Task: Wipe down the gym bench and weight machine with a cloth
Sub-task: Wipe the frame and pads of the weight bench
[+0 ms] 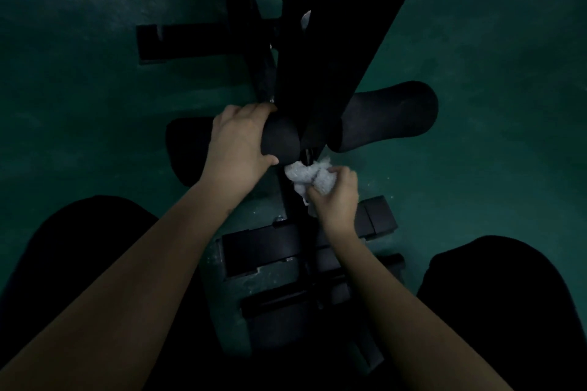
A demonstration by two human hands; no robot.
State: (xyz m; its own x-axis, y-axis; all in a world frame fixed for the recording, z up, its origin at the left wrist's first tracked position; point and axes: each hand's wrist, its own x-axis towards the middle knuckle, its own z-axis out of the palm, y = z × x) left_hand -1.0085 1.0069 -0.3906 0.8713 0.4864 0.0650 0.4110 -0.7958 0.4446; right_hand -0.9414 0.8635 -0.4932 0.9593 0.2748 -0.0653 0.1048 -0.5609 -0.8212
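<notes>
As the left hand (236, 143) grips a roller (282, 140), right hand (335, 197) clutches cloth (301, 176).

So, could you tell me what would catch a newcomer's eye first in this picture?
The white cloth, bunched in the right hand at centre, stands out against the dark bench frame. Just left of it, the left hand grips a black foam roller pad; a second pad juts out to the right.

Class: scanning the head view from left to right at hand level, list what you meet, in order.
left hand on the left roller pad → white cloth → right hand → right roller pad
</notes>
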